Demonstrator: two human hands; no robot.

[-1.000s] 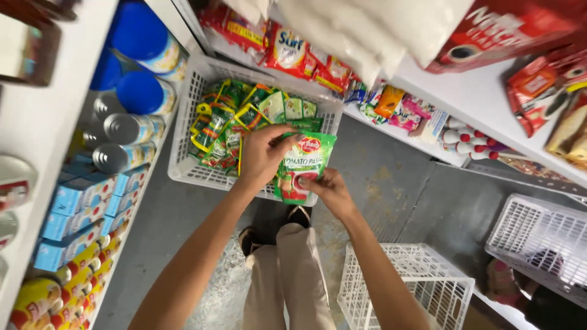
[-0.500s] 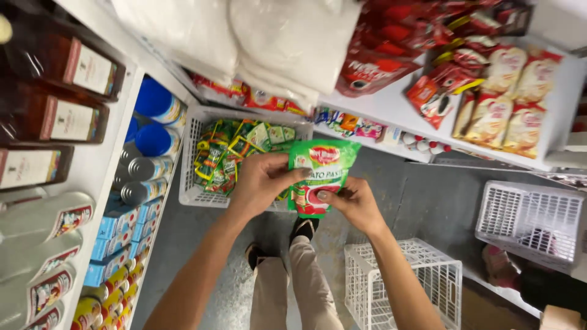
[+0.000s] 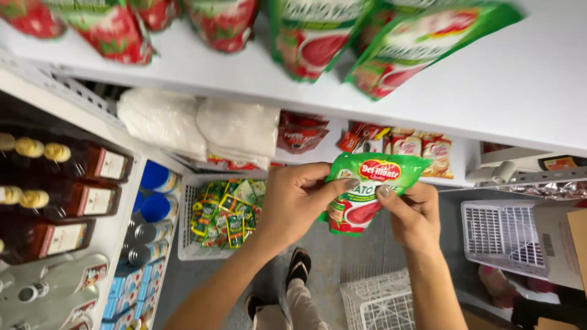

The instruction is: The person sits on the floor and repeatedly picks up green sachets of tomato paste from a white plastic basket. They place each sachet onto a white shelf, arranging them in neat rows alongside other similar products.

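Our hands: our left hand (image 3: 293, 205) and our right hand (image 3: 413, 214) pinch one green pouch (image 3: 367, 189) between thumbs and fingers, one hand on each side.
The pouch: it has a red tomato picture on it. We hold it up in the air in front of the shelves, above the floor.
Just below: a white wire basket (image 3: 376, 302) sits on the grey floor (image 3: 333, 256) by our feet. Our sandals (image 3: 298, 269) show under our arms.
Left side: another white basket (image 3: 186, 223) full of small green packets (image 3: 229, 211) sits low down. Blue lids (image 3: 156, 177), silver cans (image 3: 143, 235) and dark bottles (image 3: 73, 201) fill the left shelves.
Right side: one more white basket (image 3: 498, 232) sits near a brown box (image 3: 565, 244).
Farther back: white bags (image 3: 202, 128) and red packets (image 3: 299, 131) lie on a middle shelf.
Top: a white shelf (image 3: 489, 91) holds red and green pouches (image 3: 416, 43) above our hands.
Hard to see: the top pouches are blurry and cut off. Our hands hide part of the held pouch.
Room to move: the floor between the baskets is narrow. There is open air between the held pouch and the top shelf.
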